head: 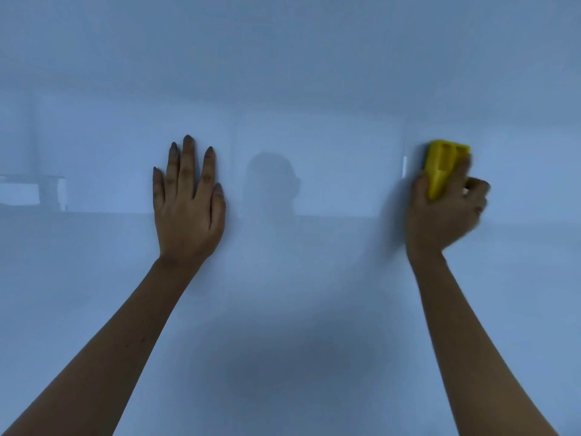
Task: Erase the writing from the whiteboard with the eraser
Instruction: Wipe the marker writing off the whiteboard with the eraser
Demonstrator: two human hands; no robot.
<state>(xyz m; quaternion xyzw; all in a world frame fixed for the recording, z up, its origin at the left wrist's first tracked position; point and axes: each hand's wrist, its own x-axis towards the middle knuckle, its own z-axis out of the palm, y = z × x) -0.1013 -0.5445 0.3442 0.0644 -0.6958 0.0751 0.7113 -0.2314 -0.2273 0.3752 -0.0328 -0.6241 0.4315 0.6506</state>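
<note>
Directly ahead, the whole view is filled by the whiteboard [314, 73], on which no writing can be made out. Pressed flat against the whiteboard at mid-height, left of centre, the left hand [188, 209] is seen with its fingers spread and nothing held. Further right on the whiteboard, at about the same height, the yellow eraser [443, 165] is gripped by the right hand [443, 212], fingers curled around its lower part, and it appears to be held against the surface. Between the two hands a dim reflection [272, 184] is shown.
</note>
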